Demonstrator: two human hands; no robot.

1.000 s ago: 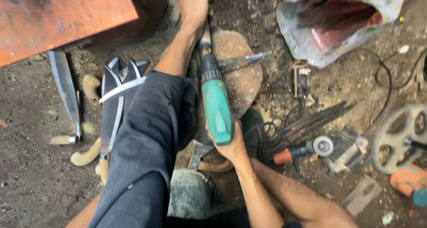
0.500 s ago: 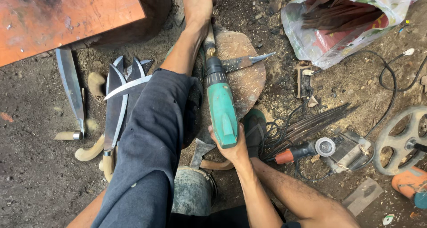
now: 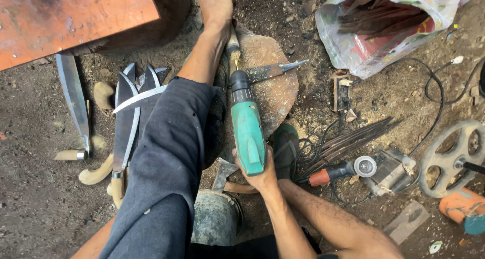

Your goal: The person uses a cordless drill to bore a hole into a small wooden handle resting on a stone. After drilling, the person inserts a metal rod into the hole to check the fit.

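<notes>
The right hand [image 3: 260, 174] wraps around the rear of a green power drill [image 3: 247, 127], fingers curled over its end; the grip and trigger lie under the palm and cannot be seen. The drill points away from the person, its chuck just short of a pale wooden handle [image 3: 233, 46] that lies on a flat brown stone slab [image 3: 275, 87]. The bit between chuck and wood is too thin to make out clearly. The left hand [image 3: 216, 7] is closed in a fist around the far end of that handle, near the top edge of the view; what lies beyond the fist is cut off. A bare knife blade [image 3: 275, 69] rests across the slab just beside the drill's chuck, its tail hidden behind the drill.

A dark trouser leg [image 3: 166, 158] covers much of the middle, hiding part of a cluster of curved knives [image 3: 129, 117] on the dirt floor. Another knife [image 3: 73, 100] lies apart to the left, below a rusty orange metal box [image 3: 65, 16]. To the right sit an angle grinder [image 3: 348, 169], a bundle of thin metal rods [image 3: 348, 140], and a plastic bag [image 3: 384, 21] whose contents are only dimly visible.
</notes>
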